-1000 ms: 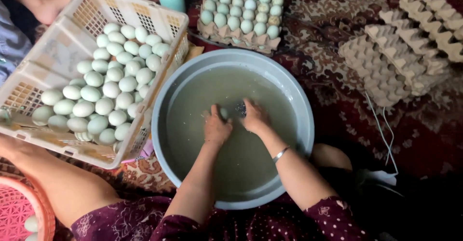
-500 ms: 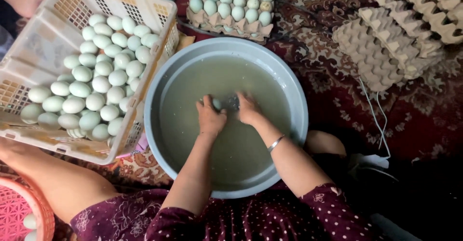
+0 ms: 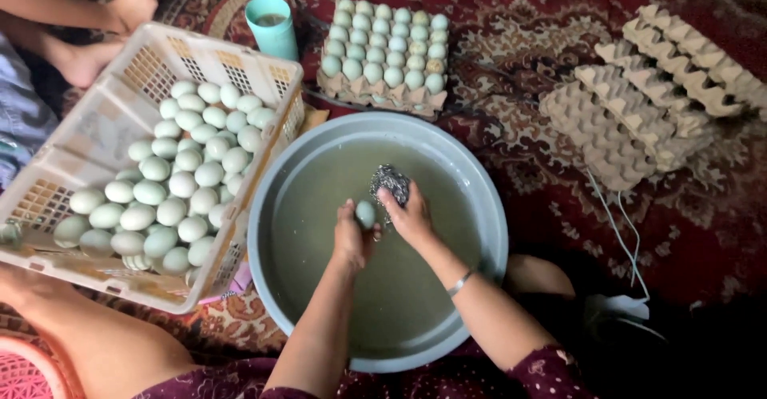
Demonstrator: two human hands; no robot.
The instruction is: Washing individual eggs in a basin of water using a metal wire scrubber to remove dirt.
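1. Red patterned carpet (image 3: 559, 23) covers the floor, and a round grey basin (image 3: 487, 207) of cloudy water sits on it in front of the person.
2. Over the water, the left hand (image 3: 351, 235) has its fingers curled around a pale green egg (image 3: 365, 213), held at the fingertips.
3. The right hand (image 3: 411, 217) meets it from the other side, fingers closed on a steel wool scrubber (image 3: 390, 183) that lies just beside the egg; whether the two touch I cannot tell.
4. A thin bracelet (image 3: 459, 283) circles the right wrist.
5. Left of the basin, a tilted cream plastic crate (image 3: 120, 103) holds many pale eggs and leans against the basin's rim.
6. Beyond the basin stands a filled egg tray (image 3: 383, 95), with a teal cup (image 3: 272, 27) beside it.
7. Stacked empty cardboard trays (image 3: 639, 103) lie to the right, well apart from the hands.
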